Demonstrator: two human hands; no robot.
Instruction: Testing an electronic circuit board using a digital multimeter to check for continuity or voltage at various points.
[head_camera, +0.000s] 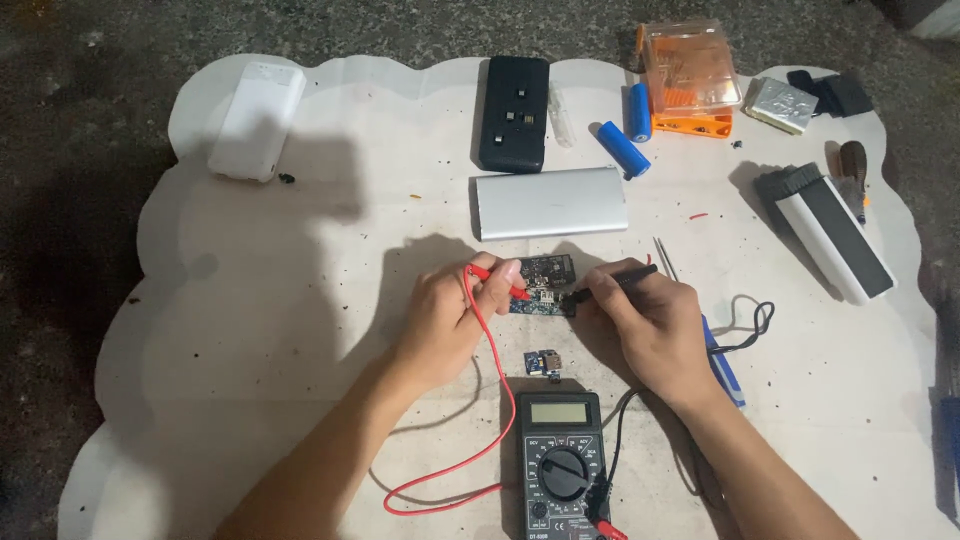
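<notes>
My left hand (452, 318) grips a red test probe (497, 279) whose tip rests on a small dark circuit board (543, 283) lying on the white mat. My right hand (648, 322) grips a black test probe (622, 280), its tip touching the board's right side. A red lead (487, 400) and a black lead (617, 425) run down to a black multimeter (562, 463) near the front edge. A tiny blue circuit board (543, 363) lies between the hands and the meter.
On the white mat (250, 330): a silver power bank case (549, 202), a black battery holder (514, 112), two blue cylindrical cells (627, 135), an orange plastic box (688, 78), a white case (256, 120) at the far left, a white-and-black box (828, 230), tweezers (664, 257), a blue tool (724, 366).
</notes>
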